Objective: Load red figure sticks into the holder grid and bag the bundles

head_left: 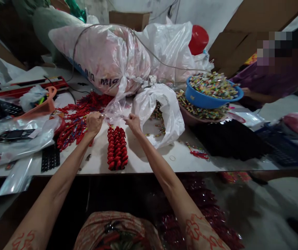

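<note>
Clr plastic [115, 111] in L hand [94, 123] & R hand [133, 123]

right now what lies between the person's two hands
In the head view, clear plastic spans the gap between the left hand and the right hand; the red bundle lies just nearer the camera.

A workshop, it seems: a long worktable [138, 163] bears loose red strands [73, 121] at left and a heaped blue basin [202, 98] at right, with a bulging sack [102, 52] on the far side.
</note>
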Action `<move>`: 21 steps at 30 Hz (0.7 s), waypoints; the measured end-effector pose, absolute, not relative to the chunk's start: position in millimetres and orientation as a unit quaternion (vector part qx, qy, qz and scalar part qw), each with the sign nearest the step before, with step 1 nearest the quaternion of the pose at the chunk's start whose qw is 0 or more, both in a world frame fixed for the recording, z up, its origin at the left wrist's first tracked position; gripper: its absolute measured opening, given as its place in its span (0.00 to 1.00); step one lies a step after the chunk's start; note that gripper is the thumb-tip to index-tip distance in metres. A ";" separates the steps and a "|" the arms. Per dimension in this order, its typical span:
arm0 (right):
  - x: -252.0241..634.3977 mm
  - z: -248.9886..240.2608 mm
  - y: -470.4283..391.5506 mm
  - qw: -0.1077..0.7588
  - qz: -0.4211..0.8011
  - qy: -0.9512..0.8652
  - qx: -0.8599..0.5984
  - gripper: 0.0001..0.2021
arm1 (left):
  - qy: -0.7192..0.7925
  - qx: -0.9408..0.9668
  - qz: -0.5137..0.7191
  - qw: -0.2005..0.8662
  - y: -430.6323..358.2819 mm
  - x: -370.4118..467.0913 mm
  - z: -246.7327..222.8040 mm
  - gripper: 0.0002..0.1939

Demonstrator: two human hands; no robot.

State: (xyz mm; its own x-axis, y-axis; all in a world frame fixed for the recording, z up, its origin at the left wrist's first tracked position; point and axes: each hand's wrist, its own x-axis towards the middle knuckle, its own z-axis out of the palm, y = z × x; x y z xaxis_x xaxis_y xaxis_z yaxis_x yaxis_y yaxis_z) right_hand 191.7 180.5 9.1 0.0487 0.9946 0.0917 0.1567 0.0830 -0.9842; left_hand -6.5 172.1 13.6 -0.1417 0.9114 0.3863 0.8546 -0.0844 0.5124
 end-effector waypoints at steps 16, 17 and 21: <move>227.5 -83.0 108.7 0.244 0.192 -0.812 -0.495 0.08 | 0.623 0.615 0.473 0.098 88.1 10.9 -97.2 0.08; 226.2 -84.0 111.3 0.217 0.200 -0.809 -0.509 0.07 | 0.630 0.603 0.476 0.113 90.4 11.4 -99.4 0.06; 213.4 -86.1 124.0 0.206 0.246 -0.752 -0.575 0.09 | 0.663 0.577 0.454 0.147 103.1 12.3 -100.8 0.04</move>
State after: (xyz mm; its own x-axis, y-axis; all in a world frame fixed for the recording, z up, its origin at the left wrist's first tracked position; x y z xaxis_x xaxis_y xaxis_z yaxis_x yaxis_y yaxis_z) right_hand 213.4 124.0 -86.1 -0.2525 0.9672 0.0269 0.7639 0.2163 -0.6080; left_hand 12.3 103.1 -100.8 -0.2907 0.8983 0.3294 0.6318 -0.0784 0.7711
